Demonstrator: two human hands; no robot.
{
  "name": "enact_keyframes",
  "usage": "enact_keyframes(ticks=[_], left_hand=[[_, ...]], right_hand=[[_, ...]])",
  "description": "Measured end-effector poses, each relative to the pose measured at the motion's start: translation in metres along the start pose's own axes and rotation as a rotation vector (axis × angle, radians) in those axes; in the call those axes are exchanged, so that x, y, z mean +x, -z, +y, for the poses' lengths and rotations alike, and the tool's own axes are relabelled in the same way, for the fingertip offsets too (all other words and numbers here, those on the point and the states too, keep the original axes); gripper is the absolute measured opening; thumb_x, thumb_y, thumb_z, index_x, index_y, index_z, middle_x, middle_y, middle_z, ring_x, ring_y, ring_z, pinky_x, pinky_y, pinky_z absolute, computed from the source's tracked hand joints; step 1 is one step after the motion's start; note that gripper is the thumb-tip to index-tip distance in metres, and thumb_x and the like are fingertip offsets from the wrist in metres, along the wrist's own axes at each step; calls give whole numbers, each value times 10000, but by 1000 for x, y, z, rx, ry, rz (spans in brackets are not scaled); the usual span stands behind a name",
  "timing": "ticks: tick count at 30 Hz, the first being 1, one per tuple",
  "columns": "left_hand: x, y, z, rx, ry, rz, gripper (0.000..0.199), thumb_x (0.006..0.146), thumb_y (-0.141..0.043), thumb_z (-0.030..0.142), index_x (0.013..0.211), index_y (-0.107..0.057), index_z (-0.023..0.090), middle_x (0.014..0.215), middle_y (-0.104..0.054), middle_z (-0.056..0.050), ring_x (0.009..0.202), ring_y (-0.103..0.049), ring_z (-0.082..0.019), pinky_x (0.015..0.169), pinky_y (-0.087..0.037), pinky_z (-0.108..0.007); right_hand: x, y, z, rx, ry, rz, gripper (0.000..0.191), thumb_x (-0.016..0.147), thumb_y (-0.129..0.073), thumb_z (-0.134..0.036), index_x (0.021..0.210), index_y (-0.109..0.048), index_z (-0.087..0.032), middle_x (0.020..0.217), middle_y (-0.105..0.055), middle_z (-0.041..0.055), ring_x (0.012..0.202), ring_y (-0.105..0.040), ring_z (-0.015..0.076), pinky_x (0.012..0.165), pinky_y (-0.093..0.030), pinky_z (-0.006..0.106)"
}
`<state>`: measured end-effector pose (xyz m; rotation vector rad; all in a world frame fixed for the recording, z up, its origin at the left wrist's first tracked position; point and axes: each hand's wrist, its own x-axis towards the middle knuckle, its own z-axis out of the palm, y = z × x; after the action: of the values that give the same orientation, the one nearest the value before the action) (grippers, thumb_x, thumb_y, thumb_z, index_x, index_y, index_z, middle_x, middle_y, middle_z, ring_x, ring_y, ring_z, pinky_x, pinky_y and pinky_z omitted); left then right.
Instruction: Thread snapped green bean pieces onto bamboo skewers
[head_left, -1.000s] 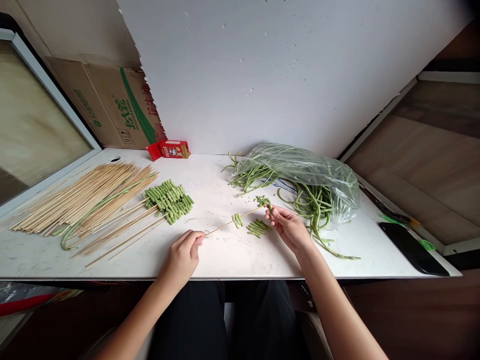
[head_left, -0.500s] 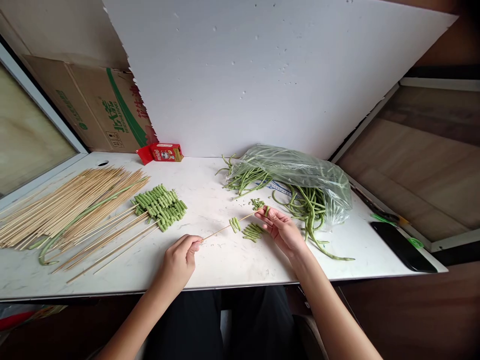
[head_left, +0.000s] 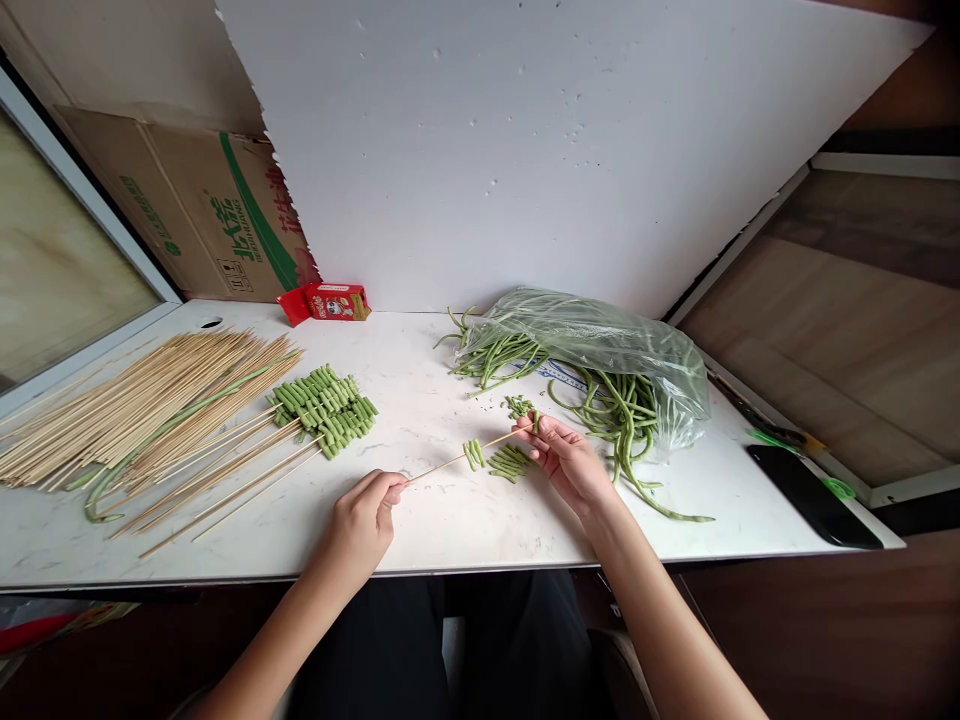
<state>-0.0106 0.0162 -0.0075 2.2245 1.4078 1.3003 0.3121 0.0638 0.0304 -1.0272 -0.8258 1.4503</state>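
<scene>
My left hand (head_left: 365, 515) is closed around one end of a thin bamboo skewer (head_left: 435, 468), which slants up to the right. A few short green bean pieces (head_left: 474, 455) are threaded crosswise on its middle. At the far end, my right hand (head_left: 564, 455) pinches a cut green bean piece (head_left: 535, 421) against the skewer tip; whether the tip has pierced it I cannot tell. Loose bean pieces (head_left: 508, 462) lie in a row on the white table just left of my right hand. Small bean ends (head_left: 517, 405) sit in a pile behind it.
Filled bean skewers (head_left: 324, 410) are stacked left of centre, beside many bare skewers (head_left: 165, 400) with a long bean across them. A clear plastic bag (head_left: 592, 335) spills whole beans (head_left: 626, 410). A red box (head_left: 337, 302) stands at the back, a black phone (head_left: 814, 497) at right.
Both hands keep nearly the same pose on the skewer and bean piece. The whole view has shifted slightly; nothing on the table has visibly moved.
</scene>
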Motion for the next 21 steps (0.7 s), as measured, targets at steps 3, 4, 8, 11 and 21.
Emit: enact_keyframes(ticks=[3, 4, 8, 11, 21], left_hand=[[0, 1, 2, -3, 5, 3, 260, 989, -454, 96, 990, -688, 206, 892, -772, -48, 754, -737, -175, 699, -589, -276], [0, 1, 2, -3, 7, 1, 261, 986, -454, 93, 991, -689, 206, 888, -770, -47, 753, -736, -176, 699, -589, -276], [-1, 1, -1, -6, 1, -11, 277, 966, -451, 66, 1004, -687, 207, 857, -746, -40, 757, -728, -174, 711, -594, -269], [-3, 0, -5, 5, -7, -28, 329, 924, -433, 17, 1024, -681, 208, 858, -733, -35, 767, -724, -170, 728, -596, -263], [-2, 1, -4, 9, -7, -23, 348, 882, -433, -19, 989, -682, 199, 876, -745, -36, 766, -734, -170, 717, -588, -266]], right_hand=[[0, 0, 0, 6, -1, 1, 292, 815, -907, -463, 965, -815, -231, 1197, -798, 94, 1017, -766, 234, 639, -570, 260], [0, 0, 0, 6, -1, -1, 297, 812, -909, -466, 964, -813, -230, 1199, -795, 95, 1016, -766, 235, 636, -568, 261], [0, -1, 0, -17, 9, -14, 339, 795, -915, -491, 989, -813, -231, 1176, -787, 94, 1011, -762, 243, 635, -570, 268], [-1, -2, -2, -29, 34, -41, 294, 810, -905, -487, 934, -820, -234, 1142, -784, 82, 973, -751, 225, 642, -567, 271], [1, -5, 2, -86, 128, 57, 354, 724, -966, -488, 947, -861, -233, 1037, -820, 94, 954, -770, 256, 703, -587, 326]])
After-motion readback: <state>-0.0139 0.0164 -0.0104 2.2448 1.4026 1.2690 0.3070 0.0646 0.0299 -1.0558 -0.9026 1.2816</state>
